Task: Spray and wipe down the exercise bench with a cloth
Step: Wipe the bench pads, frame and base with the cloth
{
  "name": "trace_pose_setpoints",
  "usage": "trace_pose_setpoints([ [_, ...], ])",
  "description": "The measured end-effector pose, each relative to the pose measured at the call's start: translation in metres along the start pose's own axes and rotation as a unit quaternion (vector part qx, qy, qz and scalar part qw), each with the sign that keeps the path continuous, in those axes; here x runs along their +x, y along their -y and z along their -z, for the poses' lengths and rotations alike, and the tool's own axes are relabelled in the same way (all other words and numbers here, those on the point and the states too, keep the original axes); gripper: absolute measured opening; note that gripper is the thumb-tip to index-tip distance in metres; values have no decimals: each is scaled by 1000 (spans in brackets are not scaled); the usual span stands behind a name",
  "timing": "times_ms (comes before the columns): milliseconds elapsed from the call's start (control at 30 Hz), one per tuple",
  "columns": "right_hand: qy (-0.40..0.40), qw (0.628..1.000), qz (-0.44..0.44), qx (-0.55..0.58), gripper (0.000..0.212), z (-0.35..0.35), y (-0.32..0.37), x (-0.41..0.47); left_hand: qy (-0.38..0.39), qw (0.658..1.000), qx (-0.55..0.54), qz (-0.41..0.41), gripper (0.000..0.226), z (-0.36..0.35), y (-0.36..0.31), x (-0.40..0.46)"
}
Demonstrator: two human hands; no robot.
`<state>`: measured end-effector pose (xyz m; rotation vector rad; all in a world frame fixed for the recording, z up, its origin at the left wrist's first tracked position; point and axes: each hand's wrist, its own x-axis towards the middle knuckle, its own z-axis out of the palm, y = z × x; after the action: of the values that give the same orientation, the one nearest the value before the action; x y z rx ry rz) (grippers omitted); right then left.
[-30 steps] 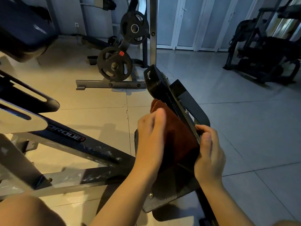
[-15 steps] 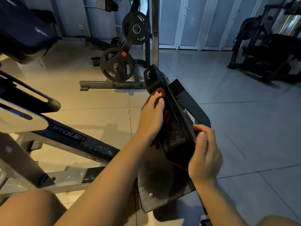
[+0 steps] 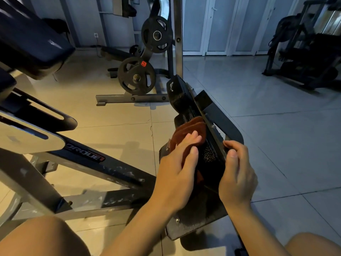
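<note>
A: We log the left hand (image 3: 181, 169) first. Fingers straight and flat, pressing the brown cloth (image 3: 191, 132) against the black pad (image 3: 181, 97) of the bench.

B: Agreed. We see the cloth folded, lying about midway along the tilted pad, partly under that palm.

A: Right hand (image 3: 237, 174): fingers curled over the pad's edge and the metal bracket (image 3: 221, 117) behind it, gripping there.

B: We also note 2 weight plates (image 3: 136, 78) on a rack beyond, and the tiled floor (image 3: 114, 111) below
</note>
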<state>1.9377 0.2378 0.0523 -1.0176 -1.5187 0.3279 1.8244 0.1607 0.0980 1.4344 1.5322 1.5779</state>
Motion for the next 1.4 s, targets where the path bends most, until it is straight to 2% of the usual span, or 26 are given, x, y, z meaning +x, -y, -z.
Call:
trace_pose_setpoints([
  [100,-1,1000,3,8,47,0,-1,0,-3,998,48,-44,37,-2,6,7],
  [167,-2,1000,4,18,46,0,-1,1,-9,997,68,-40,42,-3,7,20],
  [333,-4,1000,0,27,46,0,0,1,-38,993,61,94,39,5,7,87],
  [400,-5,1000,0,25,47,0,1,1,-44,992,46,109,37,5,5,95],
  [533,-17,1000,-1,24,48,-1,2,0,-12,996,-20,88,24,3,-4,48],
  [600,-15,1000,-1,21,49,-1,1,0,13,998,-31,50,23,2,-7,12],
  [700,-5,1000,-7,12,50,-1,-1,1,21,999,17,-20,34,-4,-9,-18],
  [833,-10,1000,-1,6,46,-1,-3,0,15,998,50,-47,44,-9,-1,-13],
  [933,-18,1000,4,19,42,-2,-2,0,21,999,46,-19,42,-7,4,17],
  [1100,-27,999,8,37,43,-2,-1,-1,-7,995,72,74,45,1,9,95],
  [1267,-24,999,3,36,46,-2,0,-1,-7,995,53,90,45,4,5,85],
  [1333,-26,999,2,35,47,-2,-2,-2,8,998,30,52,42,4,7,46],
  [1400,-33,999,14,31,48,-2,-3,-2,11,999,36,-35,40,-2,4,-4],
])
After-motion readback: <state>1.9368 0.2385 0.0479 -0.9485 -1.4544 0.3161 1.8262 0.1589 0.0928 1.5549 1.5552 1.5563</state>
